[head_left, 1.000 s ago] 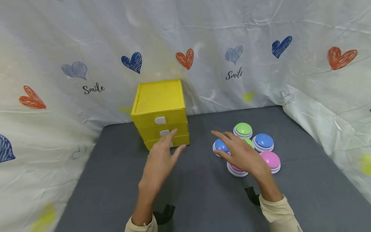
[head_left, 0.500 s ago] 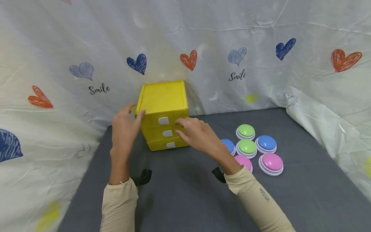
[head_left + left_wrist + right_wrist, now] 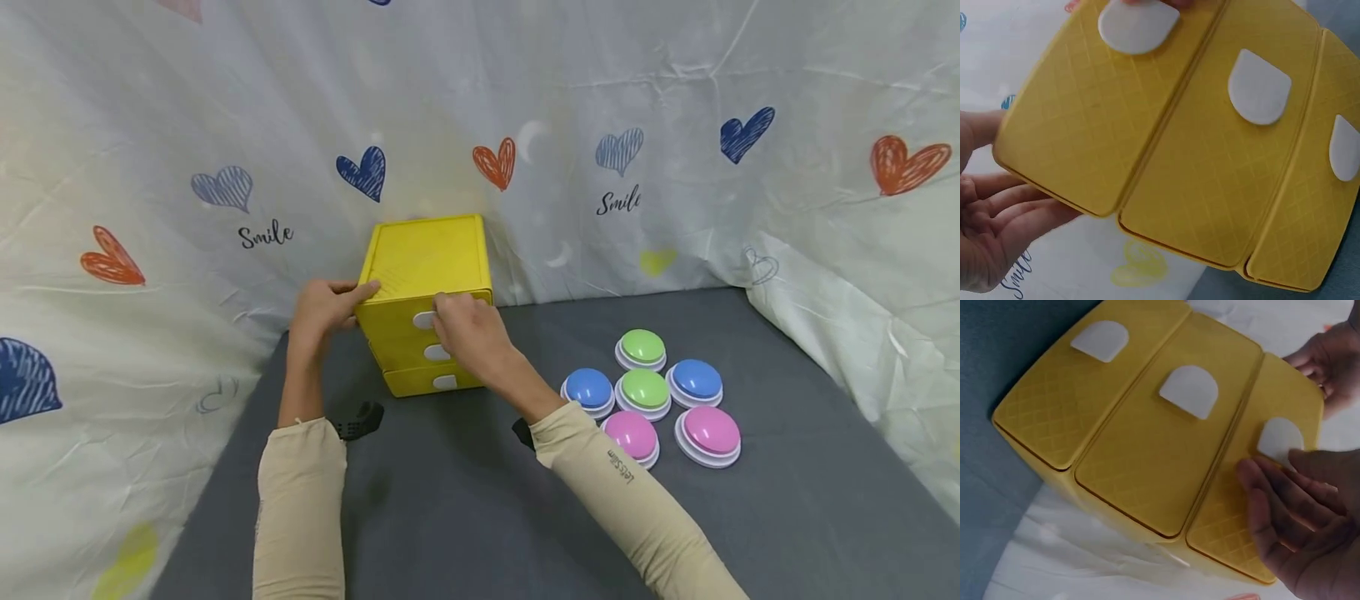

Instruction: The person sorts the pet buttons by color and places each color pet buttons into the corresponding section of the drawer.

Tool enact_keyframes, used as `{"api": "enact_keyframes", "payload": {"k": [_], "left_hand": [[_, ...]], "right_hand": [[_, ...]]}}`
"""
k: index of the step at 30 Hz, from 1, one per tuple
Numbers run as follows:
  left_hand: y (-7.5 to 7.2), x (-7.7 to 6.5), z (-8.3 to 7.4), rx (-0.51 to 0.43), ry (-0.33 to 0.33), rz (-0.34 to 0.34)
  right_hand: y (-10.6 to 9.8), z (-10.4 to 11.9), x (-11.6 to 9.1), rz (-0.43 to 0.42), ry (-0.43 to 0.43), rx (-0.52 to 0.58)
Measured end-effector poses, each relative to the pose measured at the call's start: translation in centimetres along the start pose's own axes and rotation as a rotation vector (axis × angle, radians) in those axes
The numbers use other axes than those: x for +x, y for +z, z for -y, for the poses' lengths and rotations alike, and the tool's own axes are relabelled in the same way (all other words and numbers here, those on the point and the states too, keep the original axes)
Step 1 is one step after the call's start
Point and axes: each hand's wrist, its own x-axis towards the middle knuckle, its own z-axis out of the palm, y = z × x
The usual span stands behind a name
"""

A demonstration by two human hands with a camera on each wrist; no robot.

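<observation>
A yellow three-drawer unit (image 3: 429, 258) stands at the back of the table, each drawer front bearing a white handle. My left hand (image 3: 321, 308) holds its upper left corner, thumb over the top edge and fingers along the side. The left wrist view shows those fingers (image 3: 1019, 209) against the side wall. My right hand (image 3: 474, 335) pinches the top drawer's white handle (image 3: 1280, 439), thumb on it and the other fingers curled close to the drawer front. All three drawers look closed. The middle handle (image 3: 437, 352) and bottom handle (image 3: 445, 382) are untouched.
Several round push buttons with white bases lie to the right: green (image 3: 642, 345), blue (image 3: 696, 379) and pink (image 3: 712, 430) among them. My right forearm passes just left of them. A white curtain (image 3: 555, 100) printed with hearts hangs behind the dark grey table (image 3: 450, 508).
Both hands have moved to the drawer unit from in front of it and near the buttons. The left now holds its upper left corner; the right has taken the top drawer's handle.
</observation>
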Motion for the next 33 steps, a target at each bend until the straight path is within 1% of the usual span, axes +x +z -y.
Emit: {"api": "enact_keyframes", "payload": {"k": [2, 6, 9, 12, 14, 17, 24, 28, 33], "left_hand": [[0.1, 0.2, 0.1, -0.04, -0.031, -0.012], [0.4, 0.2, 0.4, -0.074, -0.042, -0.029], [0.4, 0.2, 0.7, -0.074, -0.054, -0.041], [0.4, 0.2, 1.0, -0.046, -0.057, -0.06], [0.4, 0.3, 1.1, -0.023, -0.054, -0.071], [0.6, 0.3, 1.2, -0.013, -0.047, -0.089], [1.0, 0.1, 1.3, 0.016, 0.009, -0.135], [1.1, -0.2, 1.3, 0.017, 0.013, -0.149], [1.3, -0.4, 1.4, -0.004, 0.032, -0.161]], "right_hand": [[0.1, 0.0, 0.1, -0.026, 0.009, -0.008], [0.0, 0.3, 0.0, -0.047, 0.013, -0.056], [-0.3, 0.9, -0.5, -0.048, 0.002, -0.087], [-0.9, 1.6, -1.3, -0.031, -0.006, -0.093], [-1.3, 2.0, -1.9, -0.011, -0.009, -0.09], [-2.0, 2.6, -2.6, 0.017, -0.013, -0.09], [-3.3, 3.6, -3.8, 0.063, -0.039, -0.117], [-4.0, 4.2, -4.4, 0.105, -0.052, -0.108], [-4.7, 4.4, -5.1, 0.107, -0.074, -0.107]]}}
